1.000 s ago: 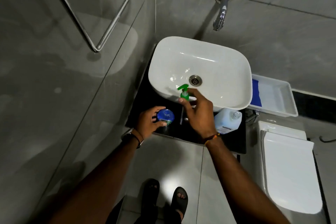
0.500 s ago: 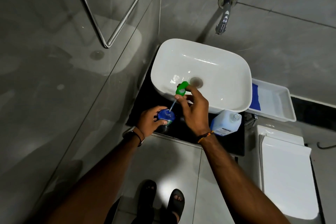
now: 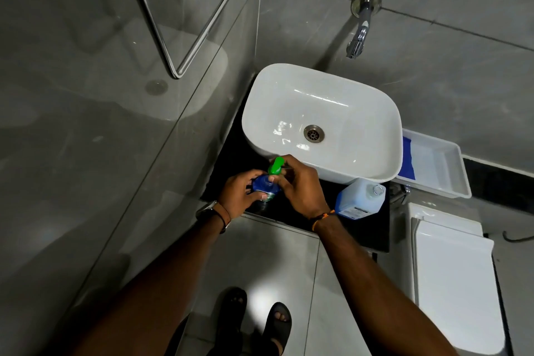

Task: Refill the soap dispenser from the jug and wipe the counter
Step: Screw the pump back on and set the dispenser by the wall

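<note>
left hand [image 3: 238, 193] grips the blue soap dispenser [image 3: 264, 185]; right hand [image 3: 299, 189] pinches its green pump [image 3: 275, 166]; jug [image 3: 361, 196] just right.

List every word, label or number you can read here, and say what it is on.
None can be read.
Jug: a white label with dark print, too small and blurred to read.
Dispenser: a green and white label patch, mostly hidden by the left hand and right hand, unreadable.
</note>
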{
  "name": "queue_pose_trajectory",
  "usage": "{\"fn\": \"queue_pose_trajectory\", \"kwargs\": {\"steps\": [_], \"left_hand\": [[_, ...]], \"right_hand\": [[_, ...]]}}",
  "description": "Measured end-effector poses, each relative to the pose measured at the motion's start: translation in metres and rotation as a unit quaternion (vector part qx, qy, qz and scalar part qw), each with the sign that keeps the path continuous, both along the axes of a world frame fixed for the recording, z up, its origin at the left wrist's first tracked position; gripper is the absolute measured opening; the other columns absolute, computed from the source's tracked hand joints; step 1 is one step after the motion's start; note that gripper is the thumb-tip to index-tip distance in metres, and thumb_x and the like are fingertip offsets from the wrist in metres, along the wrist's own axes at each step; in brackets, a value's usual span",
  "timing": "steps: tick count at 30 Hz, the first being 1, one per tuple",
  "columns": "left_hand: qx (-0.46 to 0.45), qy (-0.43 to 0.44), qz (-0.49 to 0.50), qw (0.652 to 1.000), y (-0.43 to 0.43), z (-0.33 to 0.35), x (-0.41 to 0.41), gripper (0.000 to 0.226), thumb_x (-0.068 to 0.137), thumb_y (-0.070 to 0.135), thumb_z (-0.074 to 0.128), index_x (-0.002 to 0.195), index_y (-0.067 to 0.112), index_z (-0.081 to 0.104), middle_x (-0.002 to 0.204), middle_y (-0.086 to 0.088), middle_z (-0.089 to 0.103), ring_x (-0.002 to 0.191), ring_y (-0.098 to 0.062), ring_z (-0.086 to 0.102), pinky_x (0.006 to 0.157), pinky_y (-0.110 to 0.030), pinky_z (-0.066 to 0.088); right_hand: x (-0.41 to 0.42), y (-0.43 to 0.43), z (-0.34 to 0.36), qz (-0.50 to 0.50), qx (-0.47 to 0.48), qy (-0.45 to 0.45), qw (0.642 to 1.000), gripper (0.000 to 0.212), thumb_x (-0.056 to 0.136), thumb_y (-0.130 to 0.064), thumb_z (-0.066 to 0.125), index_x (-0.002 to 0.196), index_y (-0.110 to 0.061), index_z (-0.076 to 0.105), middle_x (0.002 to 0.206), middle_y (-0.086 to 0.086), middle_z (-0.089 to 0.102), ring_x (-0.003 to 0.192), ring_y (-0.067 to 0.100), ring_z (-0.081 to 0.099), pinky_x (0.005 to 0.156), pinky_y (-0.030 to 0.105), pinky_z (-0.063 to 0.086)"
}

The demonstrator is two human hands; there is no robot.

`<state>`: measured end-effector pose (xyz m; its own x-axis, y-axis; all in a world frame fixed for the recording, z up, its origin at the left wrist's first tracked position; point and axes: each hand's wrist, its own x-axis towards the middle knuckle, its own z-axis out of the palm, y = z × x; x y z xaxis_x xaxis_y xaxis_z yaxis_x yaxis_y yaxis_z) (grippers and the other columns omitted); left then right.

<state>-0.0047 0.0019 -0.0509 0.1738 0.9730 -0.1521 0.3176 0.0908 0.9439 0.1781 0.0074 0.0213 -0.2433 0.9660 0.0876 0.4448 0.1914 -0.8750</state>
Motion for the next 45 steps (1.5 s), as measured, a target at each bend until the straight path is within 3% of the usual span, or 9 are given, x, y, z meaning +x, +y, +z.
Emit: {"fn": "queue_pose_trajectory", "kwargs": {"steps": [5, 11, 16, 21, 28, 35, 39, 43, 45], "left_hand": [[-0.009, 0.003, -0.005, 1.000, 0.002, -0.002, -0.001, 0.054, 0.075, 0.005, 0.083, 0.124, 0.014, 0.062, 0.114, -0.001, 0.069, 0.105, -0.016, 0.068, 0.085, -0.021, 0.058], [0.011, 0.021, -0.016, 1.000, 0.003, -0.002, -0.002, 0.057, 0.074, 0.007, 0.085, 0.125, 0.015, 0.062, 0.116, -0.004, 0.070, 0.105, -0.018, 0.068, 0.090, -0.027, 0.057], [0.004, 0.011, -0.006, 1.000, 0.002, -0.003, -0.002, 0.060, 0.073, 0.005, 0.085, 0.127, 0.013, 0.062, 0.112, 0.002, 0.069, 0.097, -0.007, 0.067, 0.080, -0.009, 0.053], [0.008, 0.014, 0.002, 1.000, 0.001, -0.002, -0.001, 0.055, 0.072, 0.004, 0.085, 0.123, 0.012, 0.064, 0.111, 0.005, 0.069, 0.097, -0.002, 0.066, 0.078, -0.006, 0.051], [-0.004, 0.007, 0.005, 1.000, 0.003, -0.001, 0.000, 0.054, 0.073, 0.001, 0.084, 0.123, 0.007, 0.063, 0.112, -0.002, 0.069, 0.101, -0.017, 0.068, 0.078, -0.008, 0.052], [-0.013, -0.005, -0.001, 1.000, 0.004, -0.001, 0.000, 0.055, 0.073, 0.000, 0.083, 0.122, 0.013, 0.063, 0.113, -0.003, 0.070, 0.103, -0.019, 0.068, 0.084, -0.021, 0.057], [0.004, 0.012, -0.001, 1.000, 0.003, -0.002, -0.001, 0.055, 0.072, 0.002, 0.085, 0.121, 0.012, 0.064, 0.113, -0.005, 0.070, 0.100, -0.016, 0.067, 0.079, -0.014, 0.055], [0.008, 0.029, 0.002, 1.000, 0.006, -0.002, 0.001, 0.057, 0.074, 0.001, 0.083, 0.126, 0.005, 0.062, 0.120, -0.012, 0.068, 0.106, -0.026, 0.068, 0.089, -0.031, 0.058], [-0.002, 0.027, 0.000, 1.000, 0.006, -0.003, 0.001, 0.059, 0.073, 0.002, 0.084, 0.127, 0.005, 0.061, 0.122, -0.012, 0.067, 0.109, -0.028, 0.067, 0.092, -0.039, 0.058]], "right_hand": [[0.001, 0.011, 0.003, 0.074, 0.013, -0.080, 0.994, 0.022, 0.088, -0.012, 0.072, 0.102, -0.027, 0.063, 0.091, -0.008, 0.073, 0.089, 0.012, 0.072, 0.082, 0.042, 0.058], [0.005, 0.005, -0.011, 0.075, -0.001, -0.102, 0.992, 0.034, 0.079, 0.000, 0.077, 0.104, -0.021, 0.069, 0.100, -0.007, 0.074, 0.096, 0.014, 0.071, 0.088, 0.041, 0.057], [0.002, 0.007, -0.009, 0.036, 0.022, -0.169, 0.985, 0.029, 0.077, -0.031, 0.084, 0.101, -0.029, 0.068, 0.089, -0.007, 0.075, 0.083, 0.018, 0.071, 0.074, 0.040, 0.056], [-0.003, 0.009, -0.006, 0.021, 0.052, -0.255, 0.965, 0.039, 0.074, -0.055, 0.079, 0.099, -0.030, 0.063, 0.086, -0.006, 0.072, 0.080, 0.018, 0.067, 0.066, 0.036, 0.054], [0.003, 0.009, -0.008, 0.090, -0.004, -0.140, 0.986, 0.041, 0.087, -0.020, 0.073, 0.128, -0.023, 0.068, 0.121, -0.005, 0.072, 0.108, 0.012, 0.067, 0.097, 0.033, 0.054], [-0.002, 0.009, -0.007, 0.013, 0.054, -0.231, 0.971, 0.039, 0.078, -0.054, 0.080, 0.094, -0.022, 0.065, 0.083, -0.007, 0.064, 0.073, 0.016, 0.059, 0.061, 0.033, 0.047], [-0.003, 0.008, -0.011, -0.010, 0.049, -0.224, 0.973, 0.053, 0.069, -0.070, 0.077, 0.088, -0.023, 0.064, 0.082, -0.008, 0.062, 0.072, 0.012, 0.057, 0.060, 0.028, 0.046], [0.006, 0.003, -0.016, 0.037, -0.002, -0.123, 0.992, 0.048, 0.079, -0.039, 0.081, 0.121, -0.021, 0.069, 0.111, -0.006, 0.067, 0.096, 0.010, 0.062, 0.084, 0.022, 0.051], [0.009, 0.000, -0.021, 0.028, -0.004, -0.111, 0.993, 0.040, 0.080, -0.022, 0.081, 0.117, -0.017, 0.071, 0.110, -0.002, 0.068, 0.091, 0.012, 0.064, 0.085, 0.029, 0.056]]}}
